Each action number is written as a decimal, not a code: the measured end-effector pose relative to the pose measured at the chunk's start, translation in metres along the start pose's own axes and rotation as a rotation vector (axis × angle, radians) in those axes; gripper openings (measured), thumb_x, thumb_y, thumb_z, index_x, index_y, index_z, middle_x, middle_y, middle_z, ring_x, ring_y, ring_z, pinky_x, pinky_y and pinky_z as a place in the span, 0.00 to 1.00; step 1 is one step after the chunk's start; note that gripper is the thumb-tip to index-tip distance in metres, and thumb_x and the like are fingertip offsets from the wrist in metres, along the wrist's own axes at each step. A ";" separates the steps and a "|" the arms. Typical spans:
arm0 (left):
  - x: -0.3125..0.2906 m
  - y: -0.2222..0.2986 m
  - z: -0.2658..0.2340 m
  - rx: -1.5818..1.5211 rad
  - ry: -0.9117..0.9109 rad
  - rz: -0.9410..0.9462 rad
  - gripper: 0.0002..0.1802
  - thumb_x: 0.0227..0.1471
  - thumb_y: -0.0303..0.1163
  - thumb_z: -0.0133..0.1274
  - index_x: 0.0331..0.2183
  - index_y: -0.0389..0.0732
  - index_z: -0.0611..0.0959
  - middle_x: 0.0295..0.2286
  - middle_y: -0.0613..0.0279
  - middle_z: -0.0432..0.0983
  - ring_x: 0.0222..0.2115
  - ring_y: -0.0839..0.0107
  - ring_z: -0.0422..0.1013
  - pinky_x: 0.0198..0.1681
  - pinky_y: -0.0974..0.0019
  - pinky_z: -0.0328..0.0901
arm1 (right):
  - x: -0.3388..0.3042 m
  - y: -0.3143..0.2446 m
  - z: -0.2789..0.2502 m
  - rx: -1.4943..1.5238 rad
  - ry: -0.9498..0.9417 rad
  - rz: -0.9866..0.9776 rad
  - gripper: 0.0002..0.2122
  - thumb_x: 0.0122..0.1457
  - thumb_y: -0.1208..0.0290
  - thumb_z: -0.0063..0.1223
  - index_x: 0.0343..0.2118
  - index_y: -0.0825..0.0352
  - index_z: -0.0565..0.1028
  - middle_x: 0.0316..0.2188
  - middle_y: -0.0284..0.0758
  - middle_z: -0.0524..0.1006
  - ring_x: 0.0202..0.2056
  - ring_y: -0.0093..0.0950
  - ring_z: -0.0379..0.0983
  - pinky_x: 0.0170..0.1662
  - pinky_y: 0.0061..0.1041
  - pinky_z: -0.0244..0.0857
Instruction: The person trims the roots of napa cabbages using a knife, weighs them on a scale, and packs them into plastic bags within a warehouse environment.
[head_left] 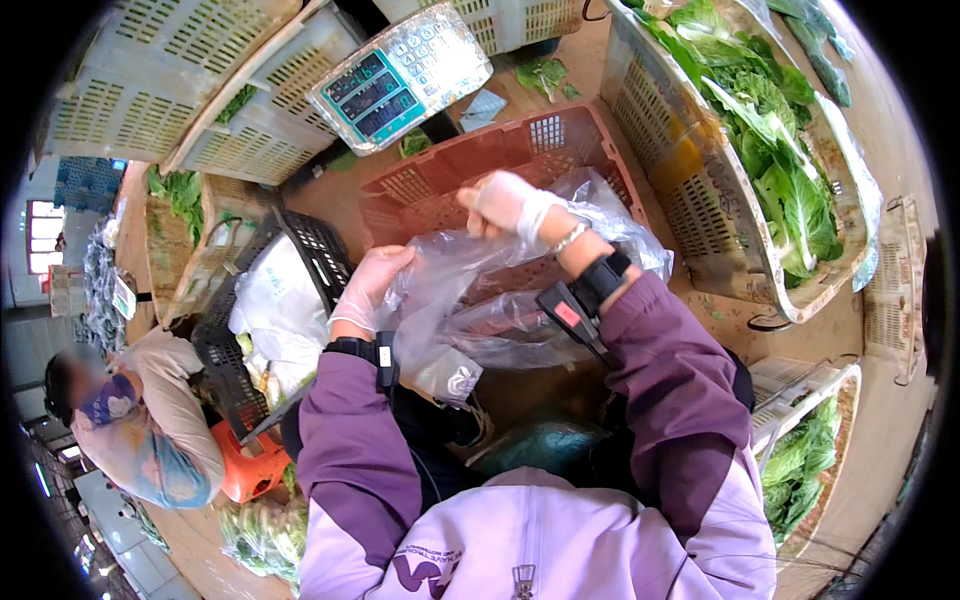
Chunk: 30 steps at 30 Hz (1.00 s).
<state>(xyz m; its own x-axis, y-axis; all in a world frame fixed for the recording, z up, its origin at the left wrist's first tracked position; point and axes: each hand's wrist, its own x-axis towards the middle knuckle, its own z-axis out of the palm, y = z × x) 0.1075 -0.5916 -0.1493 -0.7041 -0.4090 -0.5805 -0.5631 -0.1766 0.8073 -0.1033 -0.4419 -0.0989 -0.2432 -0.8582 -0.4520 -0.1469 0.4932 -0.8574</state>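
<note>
Head view, gloved fingers, thin crinkled plastic bag, perforated reddish crate

Bright light fills the view, glints streak the clear plastic bag, the window glows white, and outer edges (fisheye-bent) curve toward black corners.

Plastic bag | clear, thin, wrinkled — loosely spread | draped over reddish crate's near part
</note>
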 end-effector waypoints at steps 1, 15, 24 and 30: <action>0.000 -0.003 0.001 0.020 0.051 0.043 0.11 0.52 0.31 0.51 0.35 0.35 0.81 0.28 0.69 0.76 0.27 0.80 0.69 0.34 0.76 0.64 | 0.005 -0.002 -0.006 0.024 0.024 0.105 0.17 0.57 0.63 0.41 0.22 0.71 0.75 0.13 0.38 0.75 0.16 0.31 0.72 0.27 0.30 0.67; -0.093 0.051 0.040 1.405 0.141 0.185 0.66 0.23 0.37 0.69 0.60 0.46 0.47 0.59 0.48 0.42 0.59 0.49 0.44 0.57 0.48 0.47 | -0.042 0.020 -0.003 -1.135 0.119 -0.400 0.29 0.45 0.64 0.54 0.54 0.53 0.65 0.47 0.41 0.71 0.48 0.42 0.66 0.48 0.33 0.63; -0.029 0.031 0.061 0.217 0.036 0.328 0.16 0.53 0.37 0.50 0.27 0.33 0.81 0.21 0.59 0.77 0.23 0.67 0.73 0.30 0.69 0.65 | -0.008 0.055 -0.011 -0.864 -0.177 -0.231 0.12 0.58 0.63 0.37 0.34 0.62 0.74 0.22 0.43 0.75 0.28 0.43 0.72 0.35 0.37 0.66; 0.039 0.025 0.038 -0.330 0.253 0.064 0.14 0.55 0.37 0.47 0.23 0.38 0.74 0.18 0.65 0.70 0.17 0.74 0.65 0.24 0.69 0.64 | -0.025 0.031 -0.022 -0.493 0.627 -0.292 0.17 0.54 0.57 0.47 0.34 0.69 0.77 0.32 0.45 0.77 0.36 0.41 0.73 0.42 0.34 0.66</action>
<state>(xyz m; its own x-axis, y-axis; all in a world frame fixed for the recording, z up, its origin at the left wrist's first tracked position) 0.0494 -0.5774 -0.1553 -0.5818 -0.6279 -0.5169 -0.3238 -0.4042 0.8554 -0.1226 -0.4023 -0.1092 -0.5958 -0.7948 0.1158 -0.6523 0.3947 -0.6470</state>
